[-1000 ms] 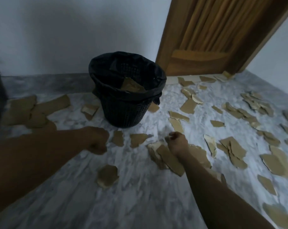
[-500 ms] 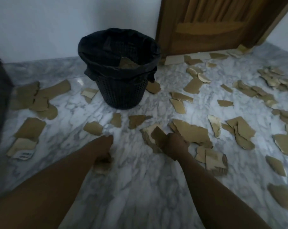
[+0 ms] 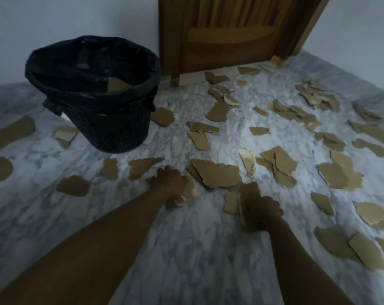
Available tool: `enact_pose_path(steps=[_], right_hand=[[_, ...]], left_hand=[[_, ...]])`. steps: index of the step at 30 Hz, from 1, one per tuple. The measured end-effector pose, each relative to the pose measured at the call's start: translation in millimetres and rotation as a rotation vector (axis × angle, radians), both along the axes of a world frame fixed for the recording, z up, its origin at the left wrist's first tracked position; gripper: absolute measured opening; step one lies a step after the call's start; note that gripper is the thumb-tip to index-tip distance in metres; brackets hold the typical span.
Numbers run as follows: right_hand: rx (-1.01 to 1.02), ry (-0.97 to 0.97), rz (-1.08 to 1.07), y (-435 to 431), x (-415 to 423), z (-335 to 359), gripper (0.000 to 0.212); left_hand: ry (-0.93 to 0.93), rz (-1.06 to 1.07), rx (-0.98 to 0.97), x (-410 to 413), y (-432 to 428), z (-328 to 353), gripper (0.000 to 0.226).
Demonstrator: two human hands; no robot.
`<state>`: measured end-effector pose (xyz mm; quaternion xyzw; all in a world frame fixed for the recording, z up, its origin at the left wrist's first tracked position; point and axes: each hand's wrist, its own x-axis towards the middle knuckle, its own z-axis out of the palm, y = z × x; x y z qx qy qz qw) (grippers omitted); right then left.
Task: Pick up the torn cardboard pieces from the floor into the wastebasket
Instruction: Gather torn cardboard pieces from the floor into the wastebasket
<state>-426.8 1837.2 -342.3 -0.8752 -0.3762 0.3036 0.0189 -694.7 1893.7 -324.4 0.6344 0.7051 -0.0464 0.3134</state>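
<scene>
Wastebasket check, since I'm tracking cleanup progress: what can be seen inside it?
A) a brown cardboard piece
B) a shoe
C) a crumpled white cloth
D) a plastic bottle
A: a brown torn cardboard piece lies inside the black-lined wastebasket, just behind its near rim.

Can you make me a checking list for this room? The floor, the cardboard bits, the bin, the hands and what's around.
Surface: grey-white marble floor, dimly lit.
Job's things: black mesh wastebasket with a black liner, upright, with a cardboard piece inside. Many torn pieces are scattered over the floor. The big stack lies just ahead of the hands.
Clutter: nothing seen besides the cardboard.
Hands: left hand grips pale scraps. Right hand grips a darker piece.
Cables: nothing seen.
Surroundings: wooden door at the back, pale wall behind the wastebasket.
</scene>
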Motion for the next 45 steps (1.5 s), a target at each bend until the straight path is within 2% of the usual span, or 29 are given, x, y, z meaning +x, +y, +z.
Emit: enact_pose_path(steps=[2, 4, 7, 10, 11, 13, 15, 16, 19, 22, 24, 29, 31, 33, 35, 37, 40, 43, 45], right_hand=[[0.089, 0.047, -0.018, -4, 9, 2, 0.067], [0.171, 0.109, 0.016, -3, 18, 15, 0.058], [0.303, 0.340, -0.068, 1, 31, 40, 0.054], [0.136, 0.414, 0.030, 14, 24, 47, 0.029], [0.076, 0.406, 0.060, 19, 18, 42, 0.033], [-0.001, 0.359, 0.093, 22, 1, 31, 0.060], [-0.019, 0.258, 0.129, 21, -9, 12, 0.090], [-0.018, 0.222, 0.121, 20, -13, 5, 0.096], [-0.043, 0.151, 0.104, 17, -18, -4, 0.077], [-0.106, 0.094, 0.133, 18, -14, -11, 0.091], [-0.087, 0.076, 0.170, 20, -9, -17, 0.089], [-0.101, 0.121, 0.311, 17, -5, 1, 0.056], [-0.116, 0.178, 0.300, 16, 3, 7, 0.047], [-0.110, 0.237, 0.258, 16, 14, 11, 0.043], [-0.092, 0.267, 0.222, 19, 24, 12, 0.037], [-0.083, 0.279, 0.240, 20, 27, 11, 0.030], [-0.089, 0.266, 0.264, 22, 29, 2, 0.034], [-0.078, 0.263, 0.298, 23, 31, -3, 0.034], [-0.076, 0.255, 0.333, 24, 31, -3, 0.033]], left_hand=[[0.118, -0.016, 0.026, 5, 0, -13, 0.058], [0.143, -0.006, 0.048, 1, -2, -24, 0.058], [0.174, -0.008, 0.100, -10, -5, -36, 0.075], [0.138, 0.038, 0.124, -18, -6, -40, 0.098], [0.135, 0.043, 0.122, -22, -5, -41, 0.103], [0.178, 0.020, 0.108, -30, -3, -41, 0.108], [0.212, 0.029, 0.055, -39, -4, -40, 0.105], [0.203, 0.051, 0.017, -43, -5, -40, 0.103], [0.024, 0.052, -0.072, -53, -7, -35, 0.100], [-0.096, 0.053, -0.107, -54, -8, -25, 0.094], [-0.175, 0.101, -0.096, -51, -6, -22, 0.086], [-0.554, 0.167, 0.003, -22, 5, -9, 0.057], [-0.632, 0.191, 0.092, 3, 16, 2, 0.048], [-0.657, 0.177, 0.182, 28, 32, 5, 0.050], [-0.569, 0.084, 0.237, 51, 45, 6, 0.052], [-0.364, -0.060, 0.269, 67, 56, 0, 0.055], [-0.052, -0.232, 0.218, 76, 63, -13, 0.058], [0.048, -0.278, 0.150, 75, 66, -27, 0.062], [0.147, -0.305, 0.258, 73, 64, -27, 0.068]])
